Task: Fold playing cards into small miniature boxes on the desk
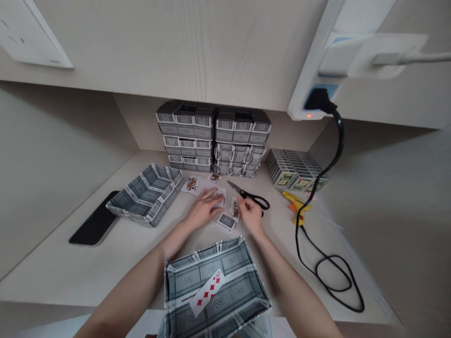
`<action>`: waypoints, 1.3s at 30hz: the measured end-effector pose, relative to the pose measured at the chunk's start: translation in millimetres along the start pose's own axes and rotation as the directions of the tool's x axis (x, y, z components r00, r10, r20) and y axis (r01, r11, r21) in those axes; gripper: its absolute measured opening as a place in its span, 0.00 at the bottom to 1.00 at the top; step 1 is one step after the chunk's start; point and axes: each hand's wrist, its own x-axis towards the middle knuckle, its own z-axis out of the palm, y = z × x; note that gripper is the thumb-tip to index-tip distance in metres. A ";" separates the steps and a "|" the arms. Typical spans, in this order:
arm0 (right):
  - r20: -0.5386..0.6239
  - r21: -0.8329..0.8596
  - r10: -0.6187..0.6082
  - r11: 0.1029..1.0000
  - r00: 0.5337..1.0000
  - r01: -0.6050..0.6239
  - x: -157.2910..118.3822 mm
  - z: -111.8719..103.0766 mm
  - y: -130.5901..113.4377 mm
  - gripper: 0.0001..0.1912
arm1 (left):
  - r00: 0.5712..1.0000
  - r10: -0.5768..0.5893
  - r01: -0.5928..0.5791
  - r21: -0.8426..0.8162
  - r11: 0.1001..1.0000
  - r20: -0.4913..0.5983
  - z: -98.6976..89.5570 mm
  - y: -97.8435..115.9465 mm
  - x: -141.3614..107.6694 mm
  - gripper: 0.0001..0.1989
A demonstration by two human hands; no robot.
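On the desk, my left hand [204, 209] lies with its fingers spread over some face-up playing cards [191, 184]. My right hand [250, 213] is closed on the edge of a small face card [235, 206]. Just below and between the hands is a face-down card stack [226, 221]. Black-handled scissors [252, 196] lie by my right hand, blades toward the upper left. Nearest to me, between my forearms, a box made of grey-backed cards [243, 300] holds a folded nine of diamonds [207, 293].
At left, another card tray [141, 192] rests over a black phone [95, 220]. Card boxes [188, 129] are stacked at the back. Card packs [294, 169], a yellow glue gun [298, 206] and its looping black cable [338, 258] lie right, under a power strip [313, 80].
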 end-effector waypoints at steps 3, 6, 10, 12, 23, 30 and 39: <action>0.031 -0.015 -0.006 1.000 1.000 0.006 -1.5 3.4 1.4 0.22 | 0.999 0.007 -0.008 0.015 1.000 0.040 4.6 1.0 1.8 0.18; 0.054 -0.003 -0.021 1.000 0.998 0.021 -2.3 6.5 3.1 0.22 | 0.998 0.029 -0.031 0.031 0.999 0.053 5.1 2.5 3.9 0.14; 0.072 0.027 0.005 1.000 0.997 -0.007 -1.8 7.3 3.8 0.21 | 0.996 0.066 -0.069 0.070 0.995 0.054 2.3 7.4 5.0 0.10; 0.078 0.046 0.010 0.999 0.997 -0.014 -1.8 6.4 3.3 0.21 | 0.996 0.083 -0.084 0.089 0.992 0.014 0.2 10.4 4.6 0.10; 0.168 0.156 0.030 0.986 0.985 -0.057 -0.6 10.4 12.5 0.23 | 0.921 -0.175 0.110 -0.198 0.974 -0.347 -7.3 24.1 -4.0 0.09; 0.183 0.091 -0.062 0.995 0.981 0.046 -2.1 8.3 5.8 0.35 | 0.886 -0.393 0.213 -0.538 0.816 -0.245 -4.1 31.0 -1.9 0.09; 0.169 0.104 -0.207 0.976 0.964 0.191 -5.4 8.8 1.6 0.35 | 0.970 -0.197 0.106 -0.486 0.867 -0.141 -0.9 35.7 -6.9 0.08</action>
